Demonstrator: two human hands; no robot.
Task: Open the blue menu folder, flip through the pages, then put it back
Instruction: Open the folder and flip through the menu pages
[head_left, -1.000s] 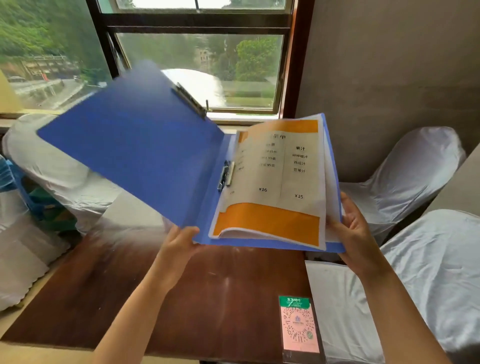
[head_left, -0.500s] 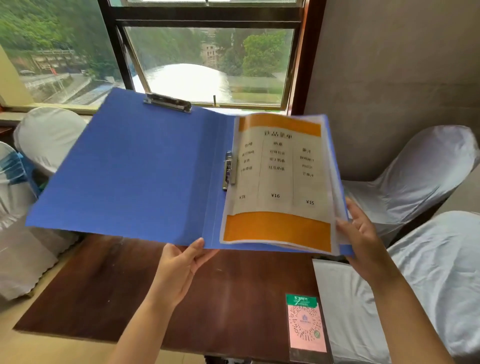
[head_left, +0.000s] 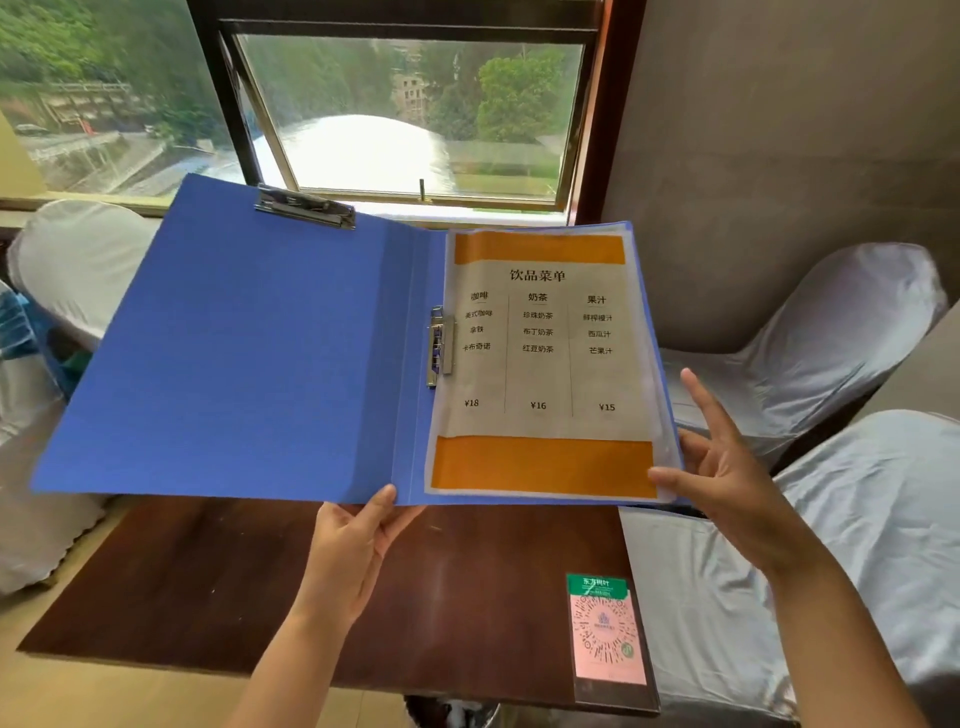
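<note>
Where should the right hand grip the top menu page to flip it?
Probably the free right edge near the lower corner of the top menu page, coming from the right. Its left edge is pinned under the metal clip at the spine, and the right hand is already at that corner, thumb on the sleeve.

The left hand (head_left: 358, 551) reaches up from the lower middle of the frame, palm raised, thumb pinching from above. At right, the right hand (head_left: 727, 467) spreads loosely, forefinger lifted, thumb stretched toward frame centre.
</note>
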